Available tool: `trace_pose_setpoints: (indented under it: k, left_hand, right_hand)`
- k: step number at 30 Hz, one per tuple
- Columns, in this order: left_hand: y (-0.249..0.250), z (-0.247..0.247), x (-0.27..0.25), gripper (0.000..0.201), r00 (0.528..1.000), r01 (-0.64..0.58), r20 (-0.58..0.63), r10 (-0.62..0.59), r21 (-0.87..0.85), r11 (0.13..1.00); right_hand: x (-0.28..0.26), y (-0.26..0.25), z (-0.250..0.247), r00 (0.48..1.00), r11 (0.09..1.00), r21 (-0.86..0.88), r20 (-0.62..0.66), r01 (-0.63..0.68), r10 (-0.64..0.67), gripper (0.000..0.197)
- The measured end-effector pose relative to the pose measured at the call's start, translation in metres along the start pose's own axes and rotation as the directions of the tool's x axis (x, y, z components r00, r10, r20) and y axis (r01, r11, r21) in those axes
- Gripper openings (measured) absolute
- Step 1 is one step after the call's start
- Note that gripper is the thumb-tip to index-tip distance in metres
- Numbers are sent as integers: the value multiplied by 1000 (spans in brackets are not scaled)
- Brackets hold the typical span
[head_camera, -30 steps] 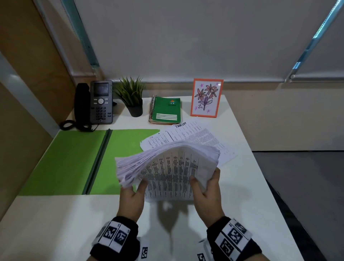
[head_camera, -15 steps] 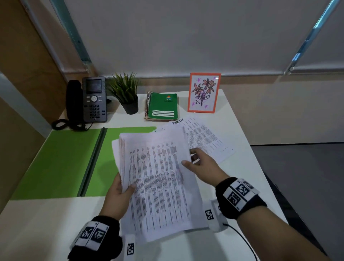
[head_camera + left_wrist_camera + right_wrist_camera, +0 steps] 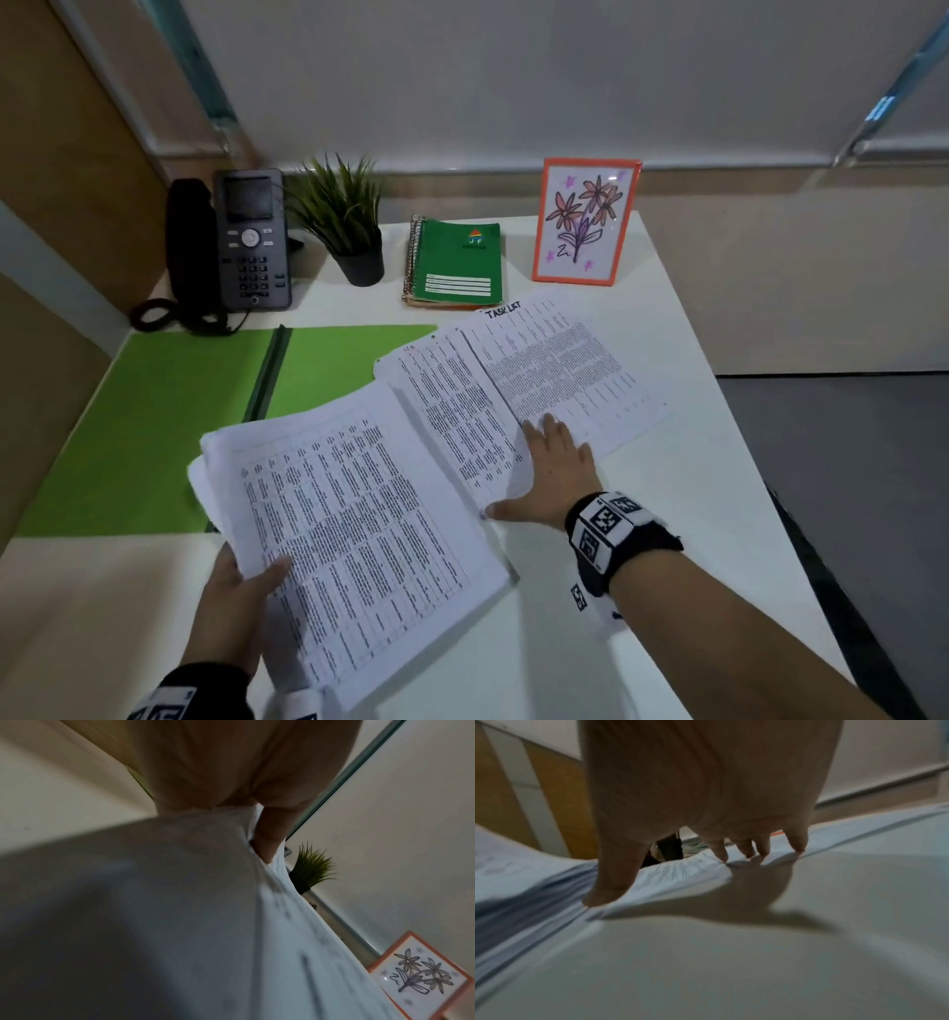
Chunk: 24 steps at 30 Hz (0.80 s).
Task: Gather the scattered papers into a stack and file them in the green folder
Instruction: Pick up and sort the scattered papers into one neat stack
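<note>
A thick stack of printed papers [image 3: 354,524] is gripped at its near left corner by my left hand [image 3: 233,611], thumb on top; in the left wrist view the thumb [image 3: 270,833] presses the stack [image 3: 180,923]. My right hand [image 3: 549,467] lies with straight, spread fingers on two loose sheets [image 3: 539,380] on the white desk; one is headed "TASK LIST". In the right wrist view its fingertips [image 3: 762,850] touch the sheets' near edge [image 3: 680,876]. The open green folder [image 3: 169,411] lies flat at the left, partly under the stack's far end.
Along the back of the white desk [image 3: 693,514] stand a black desk phone [image 3: 241,241], a small potted plant [image 3: 349,226], a green spiral notebook [image 3: 454,262] and an orange-framed flower drawing [image 3: 583,221]. The desk's right edge drops to dark floor.
My right hand let go of the stack and moved right onto the loose sheets. My left hand alone now holds the stack, which has swung lower and left, toward me.
</note>
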<state>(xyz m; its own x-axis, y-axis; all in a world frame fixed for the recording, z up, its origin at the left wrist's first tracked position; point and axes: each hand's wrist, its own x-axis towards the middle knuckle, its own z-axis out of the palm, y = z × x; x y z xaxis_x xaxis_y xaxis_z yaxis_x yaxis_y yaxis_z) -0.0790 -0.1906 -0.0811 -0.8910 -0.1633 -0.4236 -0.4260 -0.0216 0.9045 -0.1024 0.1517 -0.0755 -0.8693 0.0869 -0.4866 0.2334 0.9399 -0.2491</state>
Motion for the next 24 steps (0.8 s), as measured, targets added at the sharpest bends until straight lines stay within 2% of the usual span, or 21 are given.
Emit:
trace_pose_setpoints:
  k: [3, 7, 9, 13, 16, 18, 21, 24]
  left_hand:
    - [0, -7, 3, 38, 1000, 1, 9, 0, -53, 999]
    - [-3, -11, 6, 39, 1000, 20, 20, -19, -82, 996]
    - [-4, -10, 5, 40, 999, 26, 25, -23, -101, 995]
    - [-7, -10, 3, 43, 999, 38, 26, -35, -121, 992]
    - [-5, -9, 1, 39, 999, 31, 8, -31, -114, 993]
    - [-5, -9, -1, 40, 999, 37, 9, -36, -113, 993]
    - [-2, -10, -4, 40, 999, 39, 7, -38, -110, 993]
    - [-3, -8, -5, 48, 998, 69, -1, -69, -99, 993]
  right_hand:
    - [3, -9, 17, 1000, 997, -73, 24, 0, 2, 132]
    - [6, -15, 20, 998, 1000, -11, -65, -13, 12, 113]
    - [4, -18, 20, 995, 1000, 15, -97, 8, -7, 99]
    - [0, -24, 21, 977, 993, 106, -213, 45, -22, 54]
    - [1, -23, 18, 956, 989, 128, -293, 71, -31, 30]
    - [1, -22, 11, 954, 980, 194, -298, 33, 27, 23]
    - [-8, -19, -7, 934, 938, 345, -338, 7, 117, 30]
    - [-23, -24, -21, 894, 891, 438, -438, 122, 93, 30]
